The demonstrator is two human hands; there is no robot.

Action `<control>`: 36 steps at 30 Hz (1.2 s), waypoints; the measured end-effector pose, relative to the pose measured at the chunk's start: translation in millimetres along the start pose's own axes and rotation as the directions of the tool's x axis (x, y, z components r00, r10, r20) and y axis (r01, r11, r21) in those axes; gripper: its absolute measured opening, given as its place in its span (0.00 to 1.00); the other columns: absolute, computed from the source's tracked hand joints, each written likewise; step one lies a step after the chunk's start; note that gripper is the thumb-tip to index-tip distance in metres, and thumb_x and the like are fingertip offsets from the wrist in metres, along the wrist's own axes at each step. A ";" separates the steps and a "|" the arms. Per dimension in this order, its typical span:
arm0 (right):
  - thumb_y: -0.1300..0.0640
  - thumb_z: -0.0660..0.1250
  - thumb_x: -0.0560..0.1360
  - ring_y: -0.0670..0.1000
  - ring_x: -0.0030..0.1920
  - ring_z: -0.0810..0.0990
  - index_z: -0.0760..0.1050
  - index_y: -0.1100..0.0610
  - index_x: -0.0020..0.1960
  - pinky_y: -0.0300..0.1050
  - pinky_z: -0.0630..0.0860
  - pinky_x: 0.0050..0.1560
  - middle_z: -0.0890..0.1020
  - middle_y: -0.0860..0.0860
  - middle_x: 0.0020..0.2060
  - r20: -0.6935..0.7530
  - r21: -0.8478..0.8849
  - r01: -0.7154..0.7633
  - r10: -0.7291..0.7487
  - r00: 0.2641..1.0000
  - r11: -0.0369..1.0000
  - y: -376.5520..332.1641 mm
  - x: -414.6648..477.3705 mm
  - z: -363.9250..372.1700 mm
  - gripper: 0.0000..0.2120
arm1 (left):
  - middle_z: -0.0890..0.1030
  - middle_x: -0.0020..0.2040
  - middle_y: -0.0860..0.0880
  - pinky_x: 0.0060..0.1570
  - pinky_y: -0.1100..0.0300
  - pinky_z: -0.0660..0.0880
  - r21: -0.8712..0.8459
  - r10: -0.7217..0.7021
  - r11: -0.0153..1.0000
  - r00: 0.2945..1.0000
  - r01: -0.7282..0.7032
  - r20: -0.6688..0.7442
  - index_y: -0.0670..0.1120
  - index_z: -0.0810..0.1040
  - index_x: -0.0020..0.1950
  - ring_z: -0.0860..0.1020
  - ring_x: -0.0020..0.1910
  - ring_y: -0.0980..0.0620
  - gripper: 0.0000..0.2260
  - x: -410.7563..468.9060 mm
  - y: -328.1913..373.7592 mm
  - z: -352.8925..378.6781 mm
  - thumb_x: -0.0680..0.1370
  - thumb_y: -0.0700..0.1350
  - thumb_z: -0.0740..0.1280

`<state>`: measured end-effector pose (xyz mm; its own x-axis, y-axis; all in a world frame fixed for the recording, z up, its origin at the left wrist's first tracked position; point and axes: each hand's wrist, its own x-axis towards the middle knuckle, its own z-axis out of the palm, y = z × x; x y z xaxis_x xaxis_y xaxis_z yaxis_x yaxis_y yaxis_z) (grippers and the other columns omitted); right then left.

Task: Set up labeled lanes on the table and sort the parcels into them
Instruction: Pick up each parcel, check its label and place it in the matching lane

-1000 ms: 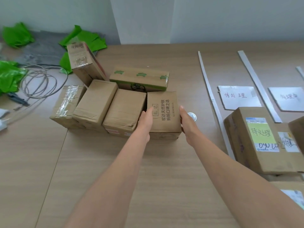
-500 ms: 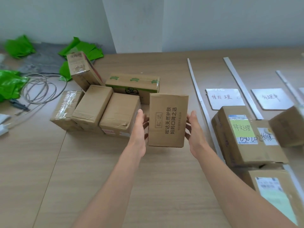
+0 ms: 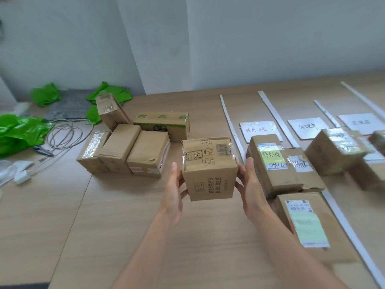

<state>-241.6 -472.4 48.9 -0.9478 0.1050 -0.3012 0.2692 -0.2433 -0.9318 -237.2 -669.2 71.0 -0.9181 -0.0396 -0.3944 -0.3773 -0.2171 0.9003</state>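
A small cardboard parcel (image 3: 209, 168) with printed characters and a taped top is held up above the wooden table (image 3: 116, 215). My left hand (image 3: 174, 189) holds its left side and my right hand (image 3: 250, 188) holds its right side. Behind it to the left sits a cluster of several unsorted cardboard parcels (image 3: 133, 149). On the right, white strips (image 3: 231, 130) mark lanes with handwritten paper labels (image 3: 258, 129). Sorted parcels lie in those lanes, one with a yellow-green sticker (image 3: 277, 163) and another nearer me (image 3: 306, 222).
Green plastic bags (image 3: 18, 132) and a coil of grey cable (image 3: 66, 132) lie at the far left. More parcels (image 3: 337, 151) sit in the lanes at the right edge. A white wall stands behind the table.
The parcel was lifted off the table from the cluster's right end, brought toward me and tipped so its taped top now faces up. The view shifted to the right.
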 end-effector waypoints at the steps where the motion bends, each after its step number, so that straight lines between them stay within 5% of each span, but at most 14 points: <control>1: 0.29 0.46 0.83 0.46 0.69 0.79 0.80 0.50 0.72 0.57 0.65 0.80 0.85 0.46 0.65 -0.002 0.015 0.006 -0.006 1.000 1.000 -1.6 -6.4 -2.6 0.37 | 0.87 0.61 0.53 0.67 0.47 0.71 -0.002 0.010 1.000 1.000 -0.010 0.005 0.56 0.85 0.65 0.78 0.69 0.50 0.28 -6.7 0.5 1.5 0.87 0.65 0.47; 11: 0.29 0.46 0.82 0.53 0.68 0.81 0.83 0.55 0.63 0.59 0.67 0.78 0.87 0.53 0.60 -0.037 0.070 0.051 -0.048 0.998 0.996 -5.1 -48.4 -22.2 0.38 | 0.84 0.67 0.44 0.75 0.37 0.69 -0.052 0.067 0.997 0.993 -0.062 0.098 0.52 0.83 0.69 0.77 0.71 0.42 0.31 -39.9 -12.8 2.4 0.87 0.65 0.47; 20: 0.33 0.44 0.85 0.45 0.67 0.81 0.80 0.47 0.67 0.51 0.67 0.79 0.86 0.45 0.63 -0.033 0.014 0.029 -0.028 0.999 0.999 -0.3 -68.8 -28.8 0.32 | 0.86 0.61 0.47 0.68 0.46 0.70 -0.057 0.053 0.997 0.998 -0.051 0.033 0.48 0.83 0.64 0.79 0.63 0.49 0.29 -50.8 -20.6 2.0 0.86 0.65 0.50; 26: 0.31 0.43 0.84 0.45 0.68 0.81 0.79 0.51 0.71 0.52 0.68 0.79 0.86 0.46 0.64 -0.014 0.063 0.017 -0.016 1.000 0.998 7.3 -75.4 -32.9 0.36 | 0.84 0.68 0.48 0.78 0.44 0.66 -0.100 0.016 0.995 0.996 -0.007 0.084 0.51 0.82 0.70 0.77 0.73 0.48 0.26 -54.6 -27.1 4.9 0.85 0.65 0.55; 32: 0.33 0.43 0.85 0.45 0.68 0.81 0.78 0.49 0.69 0.52 0.69 0.78 0.85 0.46 0.65 -0.034 0.076 0.036 -0.033 0.999 0.996 12.9 -81.1 -31.8 0.33 | 0.83 0.69 0.46 0.64 0.49 0.74 -0.137 0.012 0.990 0.986 0.011 0.168 0.50 0.79 0.73 0.79 0.71 0.46 0.25 -62.8 -26.6 13.8 0.87 0.61 0.52; 36: 0.28 0.45 0.82 0.46 0.72 0.78 0.73 0.49 0.77 0.55 0.66 0.80 0.82 0.45 0.69 -0.020 0.086 0.028 -0.026 0.999 0.996 18.7 -84.4 -30.9 0.37 | 0.84 0.68 0.49 0.59 0.58 0.78 -0.085 0.056 0.996 0.971 -0.037 0.232 0.52 0.78 0.73 0.81 0.68 0.50 0.24 -66.3 -28.5 19.2 0.89 0.58 0.48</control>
<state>-151.3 -455.9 50.7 -0.9509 0.1308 -0.2806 0.2269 -0.3220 -0.9192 -168.0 -641.7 75.0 -0.9408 0.1759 -0.2897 -0.3313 -0.2972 0.8955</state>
